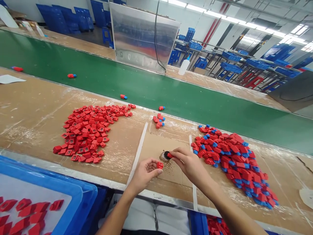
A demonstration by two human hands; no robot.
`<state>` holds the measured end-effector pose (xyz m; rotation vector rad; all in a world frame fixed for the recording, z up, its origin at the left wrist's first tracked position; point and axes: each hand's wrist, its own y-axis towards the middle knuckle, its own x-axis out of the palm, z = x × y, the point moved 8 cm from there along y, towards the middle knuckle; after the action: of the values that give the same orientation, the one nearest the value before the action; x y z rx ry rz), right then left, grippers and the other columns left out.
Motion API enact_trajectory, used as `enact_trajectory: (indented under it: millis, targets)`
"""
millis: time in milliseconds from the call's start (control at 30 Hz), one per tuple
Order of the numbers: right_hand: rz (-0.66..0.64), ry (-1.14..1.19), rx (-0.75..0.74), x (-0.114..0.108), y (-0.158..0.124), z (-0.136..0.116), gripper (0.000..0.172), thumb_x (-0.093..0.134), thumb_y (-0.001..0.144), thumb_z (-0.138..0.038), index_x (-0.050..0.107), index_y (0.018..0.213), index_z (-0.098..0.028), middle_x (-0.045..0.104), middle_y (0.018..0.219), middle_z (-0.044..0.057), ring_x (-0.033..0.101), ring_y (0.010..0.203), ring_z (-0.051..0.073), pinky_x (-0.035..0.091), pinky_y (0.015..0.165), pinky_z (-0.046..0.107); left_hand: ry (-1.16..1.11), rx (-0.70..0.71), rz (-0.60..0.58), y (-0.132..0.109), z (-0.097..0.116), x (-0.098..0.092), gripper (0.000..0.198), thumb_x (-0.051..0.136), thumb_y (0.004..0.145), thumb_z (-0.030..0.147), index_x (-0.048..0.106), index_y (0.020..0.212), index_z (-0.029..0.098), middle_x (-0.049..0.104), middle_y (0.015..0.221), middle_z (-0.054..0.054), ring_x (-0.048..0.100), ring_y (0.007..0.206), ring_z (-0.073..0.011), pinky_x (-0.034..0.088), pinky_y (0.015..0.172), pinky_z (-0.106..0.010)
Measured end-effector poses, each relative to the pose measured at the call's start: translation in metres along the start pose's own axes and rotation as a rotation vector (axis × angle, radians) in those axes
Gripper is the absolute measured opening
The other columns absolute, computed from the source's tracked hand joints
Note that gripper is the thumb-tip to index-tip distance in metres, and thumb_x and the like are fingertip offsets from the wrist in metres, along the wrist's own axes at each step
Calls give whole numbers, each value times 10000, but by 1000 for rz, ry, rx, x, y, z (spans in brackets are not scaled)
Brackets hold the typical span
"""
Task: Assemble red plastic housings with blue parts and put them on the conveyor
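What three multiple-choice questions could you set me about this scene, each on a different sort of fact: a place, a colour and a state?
1. Where does the heap of red-and-blue pieces lie?
A. On the belt
B. To the right of the cardboard patch
C. In the blue crate

2. What colour is the long conveyor belt?
A. Green
B. Blue
C. Red

3. How is the left hand placed?
A. Flat on the belt
B. Clenched in an empty fist
C. Palm up, holding a red piece

Answers:
1. B, because the heap spreads along the bench beside the patch.
2. A, because the belt's surface shows green beyond the bench.
3. C, because the palm faces up with the piece at the fingers.
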<state>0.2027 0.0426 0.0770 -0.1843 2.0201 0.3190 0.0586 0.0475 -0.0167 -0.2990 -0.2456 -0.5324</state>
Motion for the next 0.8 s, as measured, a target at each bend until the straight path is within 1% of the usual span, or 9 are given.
enact_trajectory:
  millis: [100,300,500,633,800]
  targets:
    - [28,-2,-13,-6,2,-1,242,458,955,-228,679,1053,-235,687,1012,81,650,907,216,519,783,335,-25,-2,-10,0,1,0,262,750,733,303,644,915,148,638,794,-21,571,748,-136,434,705,-241]
    - [87,24,-24,-18,5,-1,217,479,950,-240,669,1047,-199,687,991,92,640,908,222,523,787,358,-69,-9,-74,0,4,5,233,741,744,252,651,932,149,626,830,-16,547,785,-125,413,734,-229]
    - [117,122,29,-23,0,3,188,517,935,-254,651,1053,-197,673,1000,86,641,912,214,520,785,342,-66,13,-94,-2,2,10,188,681,792,223,631,961,158,584,815,-2,509,771,-120,389,709,-224]
    - [75,242,80,-21,-7,-4,182,531,932,-283,645,1054,-211,675,976,72,645,874,200,517,763,320,-60,17,-100,-2,2,12,163,662,802,217,627,951,162,572,801,3,499,754,-119,387,699,-223]
    - [13,305,65,-8,-16,-21,183,528,934,-255,639,1073,-210,670,953,66,644,857,187,509,751,299,-30,31,-109,-3,3,14,185,655,809,221,638,982,161,594,819,-8,517,773,-131,397,724,-235]
